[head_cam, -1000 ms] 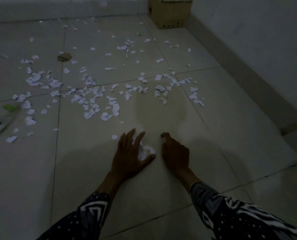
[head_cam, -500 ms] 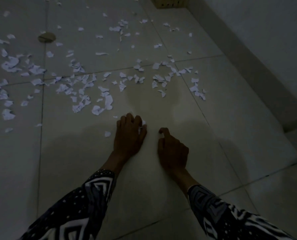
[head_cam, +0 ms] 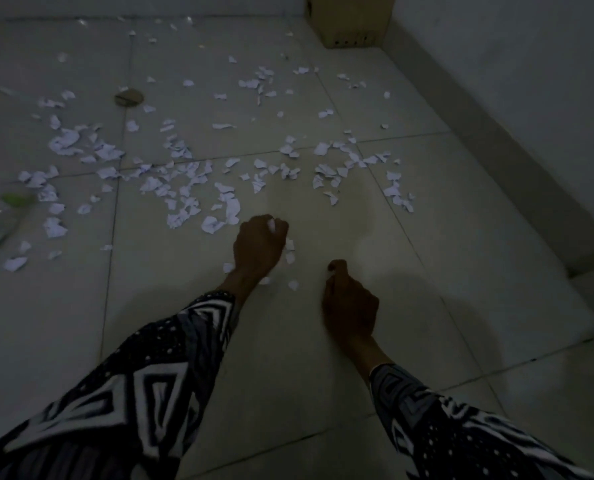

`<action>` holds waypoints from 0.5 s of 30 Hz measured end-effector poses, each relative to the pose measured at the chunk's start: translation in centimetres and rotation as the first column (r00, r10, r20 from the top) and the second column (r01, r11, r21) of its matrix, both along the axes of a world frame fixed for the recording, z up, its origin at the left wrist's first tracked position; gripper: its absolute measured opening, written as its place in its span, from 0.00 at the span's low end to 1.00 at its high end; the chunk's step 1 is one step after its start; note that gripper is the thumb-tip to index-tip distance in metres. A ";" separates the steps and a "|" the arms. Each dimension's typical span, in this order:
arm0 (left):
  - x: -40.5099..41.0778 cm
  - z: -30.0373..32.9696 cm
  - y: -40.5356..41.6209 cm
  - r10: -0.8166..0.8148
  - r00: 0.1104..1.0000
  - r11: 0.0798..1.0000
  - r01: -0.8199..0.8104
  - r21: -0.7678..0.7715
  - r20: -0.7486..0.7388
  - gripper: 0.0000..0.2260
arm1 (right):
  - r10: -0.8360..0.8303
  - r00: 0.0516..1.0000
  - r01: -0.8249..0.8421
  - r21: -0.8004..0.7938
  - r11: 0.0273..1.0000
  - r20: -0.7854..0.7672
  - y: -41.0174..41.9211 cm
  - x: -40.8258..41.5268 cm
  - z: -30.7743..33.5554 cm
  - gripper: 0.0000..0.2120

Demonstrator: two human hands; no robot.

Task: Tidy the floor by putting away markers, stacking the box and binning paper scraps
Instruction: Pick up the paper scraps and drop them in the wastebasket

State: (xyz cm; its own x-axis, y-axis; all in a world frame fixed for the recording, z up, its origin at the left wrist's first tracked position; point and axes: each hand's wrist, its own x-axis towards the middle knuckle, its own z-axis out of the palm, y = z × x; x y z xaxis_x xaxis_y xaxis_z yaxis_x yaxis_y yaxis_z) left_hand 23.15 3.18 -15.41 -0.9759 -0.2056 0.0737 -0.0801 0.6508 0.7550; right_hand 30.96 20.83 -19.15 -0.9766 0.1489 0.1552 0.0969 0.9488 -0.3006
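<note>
Dim room, pale tiled floor (head_cam: 323, 375). The person crouches with both arms stretched forward and down, sleeves in a black-and-white pattern.

Left hand (head_cam: 259, 249): fingers curled into a fist over the floor, clutching white paper scraps (head_cam: 184, 188); one bit shows between the knuckles, a few more lie loose right beside and under the wrist.

Right hand (head_cam: 349, 304): low over the tile, fingers curled in, forefinger and thumb drawn together at the tip. Too dark to tell whether anything is pinched there.

Most of the paper is still spread in a wide band ahead of the hands, thickest to the left and centre, thinning toward the far wall. One small piece lies between the two hands.

Cardboard box (head_cam: 352, 20) stands in the far corner against the wall. A small round brownish object (head_cam: 128, 98) sits among the scraps at far left. A blurred clear thing with a green patch (head_cam: 1, 220) lies at the left edge.
</note>
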 end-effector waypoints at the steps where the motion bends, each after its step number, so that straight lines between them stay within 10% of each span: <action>1: 0.1 0.6 -0.4 -0.007 0.998 1.000 0.008 0.005 -0.060 0.20 | -0.008 1.000 0.008 -0.007 1.000 0.002 0.0 0.0 0.0 0.13; 6: 0.8 1.9 -2.9 0.086 0.977 0.996 -0.083 0.027 -0.193 0.21 | -0.092 0.994 0.096 -0.078 0.992 0.049 -0.3 -0.2 0.0 0.14; 15: 4.6 0.7 -7.5 0.470 0.882 0.836 -0.459 0.302 0.038 0.19 | 0.160 0.986 -0.152 -0.154 0.976 0.041 -2.8 -1.5 1.6 0.10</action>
State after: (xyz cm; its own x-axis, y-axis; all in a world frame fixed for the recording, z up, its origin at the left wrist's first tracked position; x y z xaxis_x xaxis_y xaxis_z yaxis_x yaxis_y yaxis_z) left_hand 27.73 -4.33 -14.69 -0.7582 -0.6514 -0.0292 -0.2860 0.2920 0.9127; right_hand 29.47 18.07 -17.51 -0.9959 0.0113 0.0901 -0.0295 0.8982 -0.4386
